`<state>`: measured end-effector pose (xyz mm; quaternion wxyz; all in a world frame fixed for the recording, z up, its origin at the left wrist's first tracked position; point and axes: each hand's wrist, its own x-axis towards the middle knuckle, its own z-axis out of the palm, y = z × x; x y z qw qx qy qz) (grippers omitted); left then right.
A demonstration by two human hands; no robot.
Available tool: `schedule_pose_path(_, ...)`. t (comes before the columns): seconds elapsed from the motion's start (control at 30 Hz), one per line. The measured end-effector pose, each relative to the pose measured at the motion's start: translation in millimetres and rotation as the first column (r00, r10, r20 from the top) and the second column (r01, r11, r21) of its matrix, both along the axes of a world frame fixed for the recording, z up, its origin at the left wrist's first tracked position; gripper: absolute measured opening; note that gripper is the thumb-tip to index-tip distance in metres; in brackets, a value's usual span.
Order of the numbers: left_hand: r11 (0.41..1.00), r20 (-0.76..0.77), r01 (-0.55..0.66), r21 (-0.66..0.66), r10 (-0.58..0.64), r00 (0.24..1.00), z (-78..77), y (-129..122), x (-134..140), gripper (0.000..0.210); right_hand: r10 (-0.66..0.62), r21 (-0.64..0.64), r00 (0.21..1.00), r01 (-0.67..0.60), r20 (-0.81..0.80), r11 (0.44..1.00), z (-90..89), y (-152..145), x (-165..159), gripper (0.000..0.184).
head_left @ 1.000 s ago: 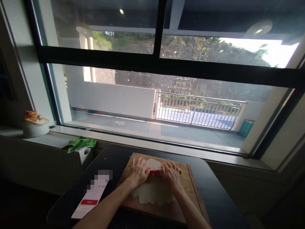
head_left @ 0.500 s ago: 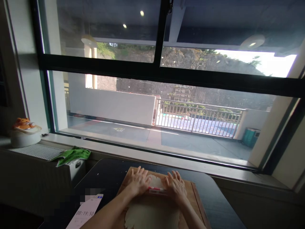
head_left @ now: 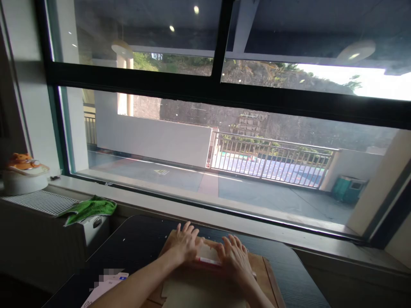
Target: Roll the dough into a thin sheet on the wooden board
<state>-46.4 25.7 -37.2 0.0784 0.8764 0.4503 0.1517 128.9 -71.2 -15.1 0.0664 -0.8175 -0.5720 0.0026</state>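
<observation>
Between my hands lies a rolling pin [head_left: 210, 262] with a red and white marking, resting crosswise on a sheet of pale dough [head_left: 199, 288]. My left hand [head_left: 186, 244] presses on its left part, palm down, fingers stretched forward and apart. On the right part, my right hand [head_left: 236, 256] lies the same way, fingers spread and not wrapped round it. A greyish pin end shows just past the right hand. Under the dough is a wooden board [head_left: 261, 269], its far edge beyond my fingertips. My forearms cover parts of the dough and board.
The dark table [head_left: 128, 244] carries the board and a phone [head_left: 105, 291], partly cut off at lower left. A green cloth [head_left: 93, 208] drapes over a grey unit [head_left: 96, 229] at left, near a white container [head_left: 24, 182]. The window sill [head_left: 180, 207] runs behind the table.
The marking on the rolling pin looks different, so the pin has turned. My hands stay on it with fingers reaching slightly farther. The view has shifted a little, and the phone sits lower in it.
</observation>
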Motion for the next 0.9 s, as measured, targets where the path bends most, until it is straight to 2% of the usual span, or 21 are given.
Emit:
schedule_pose_path(0.07, 0.996, -0.045, -0.073, -0.050, 0.070, 0.996, 9.5, 10, 7, 0.054, -0.051, -0.041, 0.998, 0.051, -0.019, 0.998, 0.9, 12, -1, 0.055)
schedule_pose_path(0.1, 0.994, -0.064, -0.080, -0.071, 0.076, 0.995, 7.8, 10, 7, 0.054, -0.057, -0.057, 0.998, 0.055, -0.029, 0.997, -3.7, 13, -2, 0.054)
schedule_pose_path(0.23, 0.997, -0.069, 0.024, -0.078, -0.030, 0.997, -27.5, -13, -12, 0.053, 0.059, -0.061, 0.998, -0.061, -0.027, 0.996, -38.2, -9, -2, 0.046)
schedule_pose_path(0.3, 0.998, -0.018, 0.060, -0.023, -0.060, 0.998, -38.4, -21, -19, 0.053, 0.123, -0.039, 0.992, -0.123, 0.007, 0.992, -44.7, -17, -2, 0.045)
schedule_pose_path(0.37, 0.999, 0.001, 0.040, -0.016, -0.040, 0.999, -31.8, -16, -15, 0.054, 0.120, -0.033, 0.993, -0.119, 0.017, 0.992, -35.3, -12, -1, 0.046)
schedule_pose_path(0.47, 0.998, -0.035, -0.042, -0.038, 0.041, 0.999, -2.9, 6, 2, 0.058, 0.006, -0.021, 1.000, -0.006, -0.006, 1.000, -10.0, 14, 0, 0.052)
schedule_pose_path(0.53, 0.994, -0.044, -0.102, -0.033, 0.101, 0.994, 9.4, 18, 10, 0.058, -0.051, -0.002, 0.999, 0.051, -0.013, 0.999, -3.5, 28, 1, 0.054)
schedule_pose_path(0.6, 0.993, -0.057, -0.104, -0.058, 0.100, 0.993, 6.1, 16, 9, 0.058, -0.042, 0.003, 0.999, 0.042, -0.022, 0.999, -11.7, 28, 1, 0.053)
schedule_pose_path(0.7, 0.997, -0.041, -0.010, -0.075, 0.006, 0.999, -19.3, -4, -7, 0.057, 0.052, -0.021, 0.998, -0.052, -0.025, 0.998, -36.6, 9, 1, 0.050)
schedule_pose_path(0.77, 0.998, 0.002, 0.054, -0.021, -0.054, 0.999, -31.6, -15, -15, 0.056, 0.110, -0.038, 0.994, -0.110, -0.008, 0.993, -43.9, -3, 0, 0.049)
schedule_pose_path(0.83, 0.998, 0.028, 0.061, 0.023, -0.062, 0.998, -28.4, -14, -15, 0.056, 0.133, -0.032, 0.991, -0.133, 0.003, 0.991, -35.9, -3, 0, 0.051)
schedule_pose_path(0.9, 0.999, 0.031, 0.022, 0.041, -0.023, 0.999, -12.3, -1, -5, 0.056, 0.095, 0.004, 0.995, -0.095, 0.007, 0.995, -17.7, 10, 0, 0.054)
